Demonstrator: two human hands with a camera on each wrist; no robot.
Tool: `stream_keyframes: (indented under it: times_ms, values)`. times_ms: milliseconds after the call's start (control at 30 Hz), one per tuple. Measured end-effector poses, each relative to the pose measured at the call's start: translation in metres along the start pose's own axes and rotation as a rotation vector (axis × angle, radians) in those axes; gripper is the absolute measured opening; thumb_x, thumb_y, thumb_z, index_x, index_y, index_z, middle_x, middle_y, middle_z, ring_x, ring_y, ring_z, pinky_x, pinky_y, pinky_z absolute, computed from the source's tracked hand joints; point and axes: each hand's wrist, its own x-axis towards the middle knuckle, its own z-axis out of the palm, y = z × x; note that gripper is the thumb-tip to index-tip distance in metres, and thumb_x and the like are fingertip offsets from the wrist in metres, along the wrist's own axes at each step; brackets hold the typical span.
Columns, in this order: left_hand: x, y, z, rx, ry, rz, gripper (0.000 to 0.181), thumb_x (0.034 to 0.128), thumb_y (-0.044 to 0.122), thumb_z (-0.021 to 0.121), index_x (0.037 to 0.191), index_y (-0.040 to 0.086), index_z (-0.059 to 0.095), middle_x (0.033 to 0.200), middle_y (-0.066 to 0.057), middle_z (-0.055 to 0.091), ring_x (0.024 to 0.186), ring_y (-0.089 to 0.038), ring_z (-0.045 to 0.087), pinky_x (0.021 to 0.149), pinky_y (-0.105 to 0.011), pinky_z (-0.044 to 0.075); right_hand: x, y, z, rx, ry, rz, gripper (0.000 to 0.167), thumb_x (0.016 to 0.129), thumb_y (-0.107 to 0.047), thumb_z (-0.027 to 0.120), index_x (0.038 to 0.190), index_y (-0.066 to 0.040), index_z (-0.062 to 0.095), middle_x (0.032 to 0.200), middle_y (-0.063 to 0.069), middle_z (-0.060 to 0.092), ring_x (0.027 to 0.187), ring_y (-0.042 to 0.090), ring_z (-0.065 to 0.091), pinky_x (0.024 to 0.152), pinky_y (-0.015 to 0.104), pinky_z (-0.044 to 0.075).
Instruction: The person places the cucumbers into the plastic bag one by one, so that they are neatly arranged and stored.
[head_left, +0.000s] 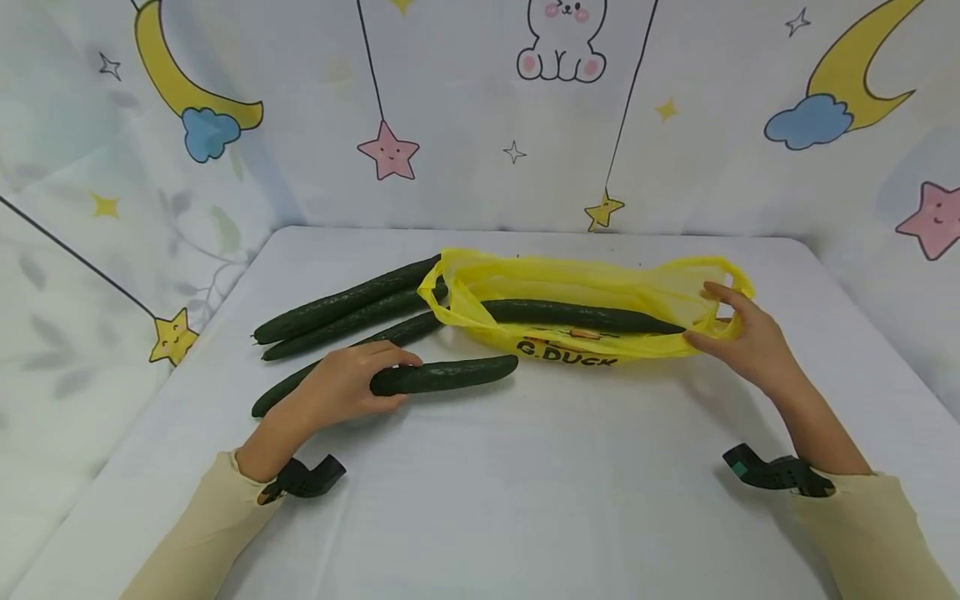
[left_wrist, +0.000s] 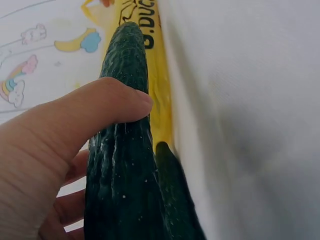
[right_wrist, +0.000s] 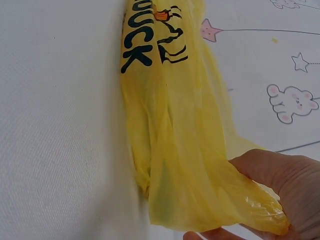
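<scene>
Apparently mid-bagging: grip long dark-green cucumber (head_left: 450, 375) at frame centre with left hand (head_left: 337, 387), pinch yellow plastic bag (head_left: 585, 279) at centre-right with right hand (head_left: 738, 342), next presumably insert.

We have a wide free lane over the near part of the table (head_left: 540, 492), with a black wrist camera (head_left: 309, 477) jutting in from the left and another (head_left: 776, 471) from the right. Farther in, the left hand (head_left: 345, 383) and its cucumber (head_left: 465, 375) bar the way to the bag (head_left: 570, 279); we cannot tell whether the cucumber's tip touches the bag. Three more cucumbers (head_left: 345, 300) block the left approach. From above, we could enter the bag's gaping mouth, though a cucumber (head_left: 585, 315) lies along it and the right hand (head_left: 738, 337) occupies its right end. Behind, we find only a narrow strip before the backdrop (head_left: 465, 187).
</scene>
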Motion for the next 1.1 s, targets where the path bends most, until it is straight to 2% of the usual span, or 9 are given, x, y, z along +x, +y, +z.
stream_keyframes:
  times_ms: [333,567,733,967,1100]
  values:
    - [0.019,0.014,-0.006,0.039,0.035,0.120,0.038,0.0762,0.019,0.082,0.112,0.014,0.070,0.101,0.001,0.069,0.074,-0.009,0.060,0.063,-0.027,0.052,0.001,-0.001,-0.003,0.009,0.006,-0.006,0.079,0.092,-0.026,0.068,0.153,-0.003,0.025,0.149,0.030,0.035,0.136,0.054,0.025,0.097,0.074,0.029]
    - [0.033,0.023,-0.009,0.056,0.034,0.194,0.040,0.0768,0.019,0.082,0.114,0.013,0.070,0.102,-0.002,0.069,0.081,-0.013,0.063,0.067,-0.028,0.054,-0.001,-0.001,-0.003,0.019,0.003,-0.005,0.079,0.092,-0.027,0.068,0.153,-0.002,0.026,0.148,0.030,0.036,0.136,0.053,0.025,0.098,0.074,0.029]
    - [0.048,0.030,-0.012,0.089,0.037,0.265,0.038,0.0779,0.019,0.080,0.115,0.014,0.071,0.102,-0.003,0.070,0.083,-0.015,0.065,0.069,-0.028,0.055,-0.001,-0.001,-0.003,0.011,0.003,0.002,0.079,0.092,-0.027,0.069,0.153,-0.002,0.026,0.148,0.030,0.036,0.136,0.053,0.026,0.097,0.073,0.029]
    - [0.069,0.040,-0.012,0.116,0.053,0.324,0.038,0.0776,0.020,0.080,0.114,0.014,0.071,0.103,-0.002,0.071,0.085,-0.016,0.066,0.073,-0.029,0.056,-0.002,-0.001,-0.002,0.018,0.007,0.006,0.078,0.092,-0.028,0.068,0.153,-0.004,0.026,0.149,0.029,0.036,0.137,0.053,0.025,0.098,0.074,0.029]
    - [0.078,0.046,-0.011,0.118,0.076,0.373,0.038,0.0772,0.020,0.081,0.113,0.014,0.071,0.101,-0.002,0.071,0.082,-0.015,0.065,0.069,-0.027,0.055,-0.002,-0.001,-0.002,0.011,0.007,0.009,0.078,0.092,-0.027,0.069,0.153,-0.004,0.026,0.149,0.028,0.036,0.136,0.052,0.026,0.098,0.073,0.030]
